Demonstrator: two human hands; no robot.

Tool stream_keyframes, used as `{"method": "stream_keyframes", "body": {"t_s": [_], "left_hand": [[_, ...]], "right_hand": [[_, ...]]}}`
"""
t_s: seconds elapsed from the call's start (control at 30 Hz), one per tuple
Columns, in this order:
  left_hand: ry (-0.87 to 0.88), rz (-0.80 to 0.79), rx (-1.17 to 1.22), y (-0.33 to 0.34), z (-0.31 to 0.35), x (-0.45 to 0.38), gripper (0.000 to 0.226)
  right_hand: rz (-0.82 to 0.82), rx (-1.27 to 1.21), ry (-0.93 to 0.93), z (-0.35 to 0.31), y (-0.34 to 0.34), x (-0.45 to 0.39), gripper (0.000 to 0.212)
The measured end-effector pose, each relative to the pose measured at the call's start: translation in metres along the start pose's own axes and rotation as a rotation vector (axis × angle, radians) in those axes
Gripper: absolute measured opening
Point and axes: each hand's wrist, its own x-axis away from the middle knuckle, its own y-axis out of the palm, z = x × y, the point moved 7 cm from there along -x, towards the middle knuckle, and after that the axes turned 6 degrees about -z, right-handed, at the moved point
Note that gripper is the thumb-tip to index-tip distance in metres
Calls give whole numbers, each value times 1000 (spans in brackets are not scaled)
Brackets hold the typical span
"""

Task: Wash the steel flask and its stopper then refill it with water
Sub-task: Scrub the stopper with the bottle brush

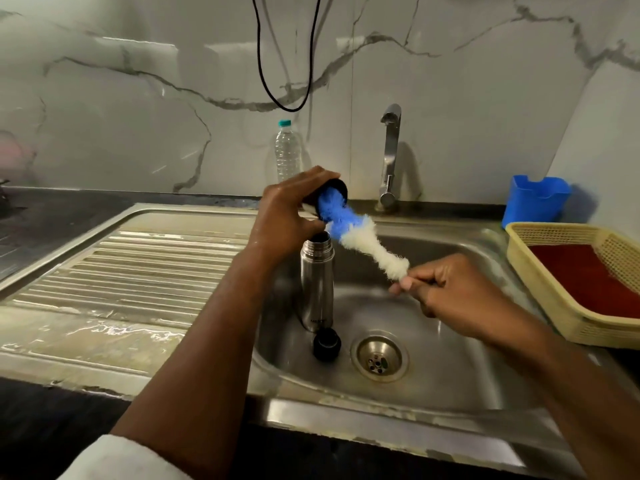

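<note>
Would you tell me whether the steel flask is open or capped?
Open: the steel flask stands upright in the sink, threaded mouth bare.

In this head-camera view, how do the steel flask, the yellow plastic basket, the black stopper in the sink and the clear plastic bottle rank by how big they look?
1. Yellow plastic basket, cut by the frame edge.
2. Steel flask.
3. Clear plastic bottle, though it stands farther back, so its true size against the flask is unsure.
4. Black stopper.

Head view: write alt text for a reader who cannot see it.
Over a steel sink, the left hand grips a dark cup-shaped cap while the right hand pushes a blue-and-white bottle brush into it. The open steel flask stands in the basin beside a black stopper.
</note>
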Motion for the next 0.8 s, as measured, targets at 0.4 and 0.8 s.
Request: {"method": "stream_keyframes", "body": {"t_s": [0.4, 0.8], "left_hand": [[-46, 28, -41, -8, 9, 1, 72], [-281, 140, -229, -20, 4, 12, 63]], "right_hand": [[90, 276, -133, -8, -8, 5, 20], [543, 709, -235, -12, -62, 25, 17]]}}
